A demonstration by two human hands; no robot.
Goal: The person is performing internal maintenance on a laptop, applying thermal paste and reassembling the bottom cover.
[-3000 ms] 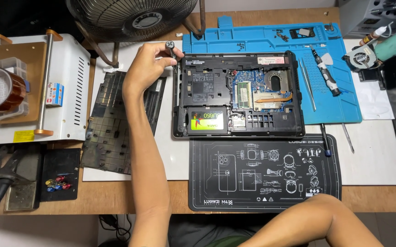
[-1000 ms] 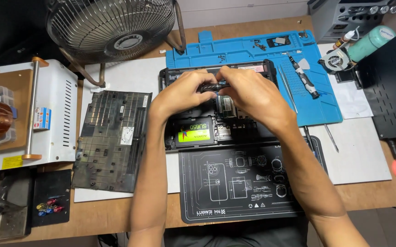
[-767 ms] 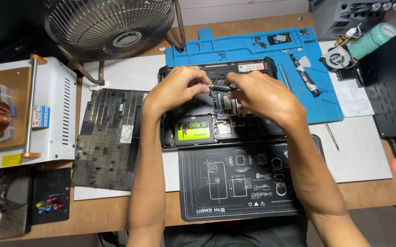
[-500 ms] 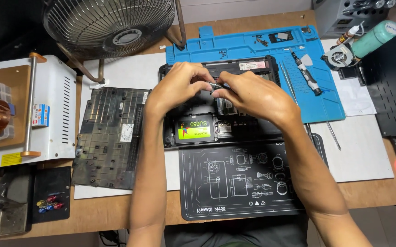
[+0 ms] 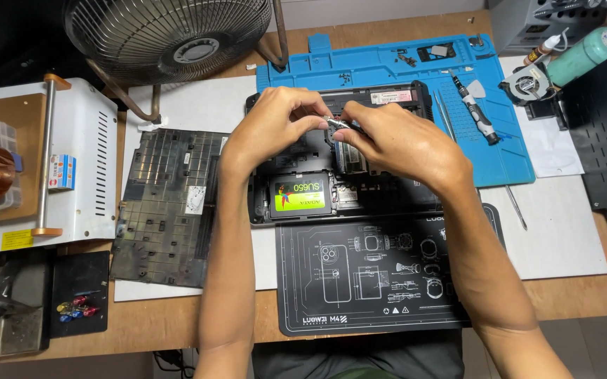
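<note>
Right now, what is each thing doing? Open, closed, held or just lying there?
Laptop: open, bottom cover off, insides showing.
Bottom cover: removed, lying flat left of the laptop.
Small metal part: pinched between both hands.
Left hand: fingers closed on the part.
Right hand: fingers closed on the part.
Screwdriver: lying on the blue mat.

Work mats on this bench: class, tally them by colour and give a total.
Blue mat: 1
Black mat: 1
White mat: 2, the second lying under the laptop that both hands, left and right, work over
Total: 4
</note>
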